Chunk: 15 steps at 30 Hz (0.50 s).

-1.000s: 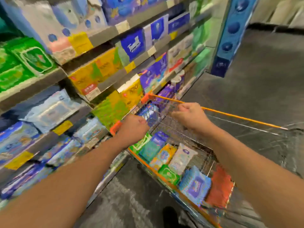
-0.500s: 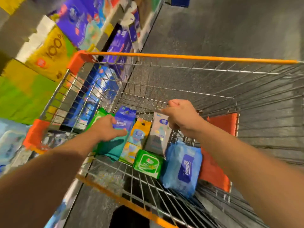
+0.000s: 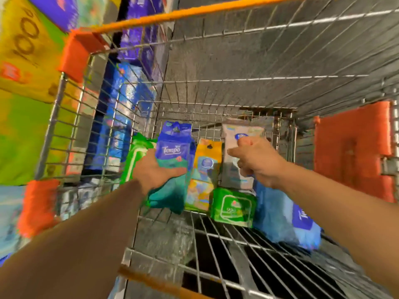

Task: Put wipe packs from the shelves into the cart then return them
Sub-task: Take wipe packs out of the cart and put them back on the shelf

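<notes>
I am looking down into a wire shopping cart [image 3: 216,80] with an orange rim. Several wipe packs lie along its bottom. My left hand [image 3: 154,172] grips a blue-and-teal Tempo pack [image 3: 173,151], which overlaps a green pack [image 3: 137,157] by the cart's left wall. My right hand [image 3: 258,161] has its thumb and curled fingers on a white pack [image 3: 236,181]; the hand hides the pack's middle. Between the two hands lies an orange-and-yellow pack [image 3: 207,164]. Nearer me are a small green pack [image 3: 233,207] and a large light-blue Tempo pack [image 3: 280,216].
The orange plastic seat flap [image 3: 354,147] stands at the cart's right side. Store shelves with yellow-green packs [image 3: 23,61] and blue and purple packs [image 3: 138,22] run close along the cart's left. Grey floor [image 3: 248,50] shows through the wire.
My view dropped from the shelves into the cart. Both hands went down from the rim to the packs. The left hand took hold of the Tempo pack and the right hand closed on the white one.
</notes>
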### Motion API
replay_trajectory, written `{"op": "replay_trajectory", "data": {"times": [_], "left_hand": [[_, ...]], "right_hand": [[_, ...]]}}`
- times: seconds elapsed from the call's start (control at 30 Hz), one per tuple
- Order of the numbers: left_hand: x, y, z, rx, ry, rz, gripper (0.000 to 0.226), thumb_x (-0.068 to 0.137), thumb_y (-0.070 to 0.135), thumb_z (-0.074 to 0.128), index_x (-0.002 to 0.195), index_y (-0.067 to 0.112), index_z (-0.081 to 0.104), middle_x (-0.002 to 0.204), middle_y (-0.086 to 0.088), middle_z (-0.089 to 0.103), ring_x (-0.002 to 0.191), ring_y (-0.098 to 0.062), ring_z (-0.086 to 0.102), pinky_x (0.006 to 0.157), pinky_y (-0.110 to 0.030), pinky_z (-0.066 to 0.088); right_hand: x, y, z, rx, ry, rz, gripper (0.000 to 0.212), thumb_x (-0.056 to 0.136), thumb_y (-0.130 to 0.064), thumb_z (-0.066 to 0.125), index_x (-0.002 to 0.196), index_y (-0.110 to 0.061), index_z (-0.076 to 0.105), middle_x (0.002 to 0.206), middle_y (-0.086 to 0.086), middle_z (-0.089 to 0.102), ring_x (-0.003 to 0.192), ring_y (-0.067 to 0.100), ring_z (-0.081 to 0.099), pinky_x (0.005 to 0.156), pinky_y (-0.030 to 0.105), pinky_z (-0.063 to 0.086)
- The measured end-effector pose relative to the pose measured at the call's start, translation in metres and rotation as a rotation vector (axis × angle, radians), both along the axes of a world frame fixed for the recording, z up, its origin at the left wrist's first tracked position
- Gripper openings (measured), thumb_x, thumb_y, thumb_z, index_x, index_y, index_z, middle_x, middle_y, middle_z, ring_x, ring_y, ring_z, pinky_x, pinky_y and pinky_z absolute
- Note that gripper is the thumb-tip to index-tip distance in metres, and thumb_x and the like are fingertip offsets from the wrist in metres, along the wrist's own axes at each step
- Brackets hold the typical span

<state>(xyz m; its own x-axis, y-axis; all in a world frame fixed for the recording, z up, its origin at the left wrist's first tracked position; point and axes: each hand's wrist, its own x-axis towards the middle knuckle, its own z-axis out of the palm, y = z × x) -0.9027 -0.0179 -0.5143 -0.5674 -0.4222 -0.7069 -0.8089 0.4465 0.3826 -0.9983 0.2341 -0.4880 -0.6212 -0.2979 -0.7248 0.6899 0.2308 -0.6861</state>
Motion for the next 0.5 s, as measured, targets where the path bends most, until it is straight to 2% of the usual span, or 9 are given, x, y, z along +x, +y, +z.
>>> {"op": "replay_trajectory", "data": {"times": [0.1,0.17,0.27,0.37,0.43,0.47,0.5], "left_hand": [[0.002,-0.029,-0.010,0.040,0.053,0.030,0.087,0.037,0.074,0.090,0.108,0.030,0.065,0.097,0.011,0.076,0.088,-0.011,0.073,0.087,-0.037,0.059],[0.002,-0.048,-0.008,0.071,0.085,0.093,0.090,0.036,0.068,0.093,0.111,0.028,0.063,0.099,0.007,0.076,0.089,-0.015,0.074,0.087,-0.042,0.060],[0.002,-0.067,0.004,0.202,0.155,0.269,0.090,0.038,0.040,0.098,0.117,0.017,0.063,0.104,-0.004,0.078,0.093,-0.025,0.075,0.087,-0.052,0.060],[0.006,-0.080,0.005,0.353,0.231,0.398,0.067,0.056,0.018,0.094,0.117,0.013,0.069,0.108,-0.013,0.077,0.094,-0.031,0.074,0.088,-0.057,0.059],[0.005,-0.079,0.006,0.427,0.261,0.455,0.052,0.067,0.027,0.091,0.114,0.020,0.071,0.108,-0.011,0.077,0.095,-0.031,0.075,0.086,-0.054,0.060],[0.003,-0.077,0.008,0.440,0.281,0.468,0.041,0.075,0.035,0.086,0.111,0.024,0.071,0.109,-0.007,0.077,0.098,-0.030,0.074,0.087,-0.052,0.059],[0.000,-0.076,0.008,0.433,0.298,0.492,0.040,0.080,0.049,0.079,0.113,0.027,0.071,0.113,-0.003,0.076,0.104,-0.029,0.073,0.090,-0.052,0.058]], "right_hand": [[0.014,-0.027,-0.009,0.030,0.005,0.028,0.058,0.088,0.005,0.064,0.044,-0.017,0.034,0.044,-0.009,0.023,0.035,0.010,0.021,0.047,0.020,0.016],[0.022,-0.045,-0.014,0.041,-0.003,0.021,0.056,0.088,0.005,0.064,0.047,-0.018,0.033,0.040,-0.011,0.022,0.032,0.007,0.022,0.047,0.022,0.015],[0.034,-0.069,-0.028,0.039,-0.085,-0.077,0.056,0.091,-0.002,0.065,0.057,-0.024,0.027,0.039,-0.009,0.022,0.032,0.011,0.019,0.044,0.017,0.013],[0.045,-0.091,-0.041,0.109,-0.132,-0.132,0.047,0.092,-0.015,0.066,0.060,-0.024,0.033,0.047,-0.001,0.027,0.039,0.015,0.020,0.041,0.018,0.016],[0.054,-0.105,-0.046,0.174,-0.155,-0.157,0.034,0.091,-0.025,0.067,0.067,-0.020,0.044,0.054,0.005,0.036,0.044,0.017,0.031,0.045,0.023,0.024],[0.059,-0.111,-0.049,0.204,-0.153,-0.174,0.030,0.088,-0.033,0.068,0.072,-0.019,0.048,0.059,0.007,0.041,0.050,0.019,0.036,0.049,0.028,0.029],[0.064,-0.116,-0.054,0.234,-0.145,-0.186,0.031,0.083,-0.042,0.069,0.074,-0.019,0.049,0.063,0.009,0.045,0.055,0.021,0.041,0.053,0.034,0.033]]}}
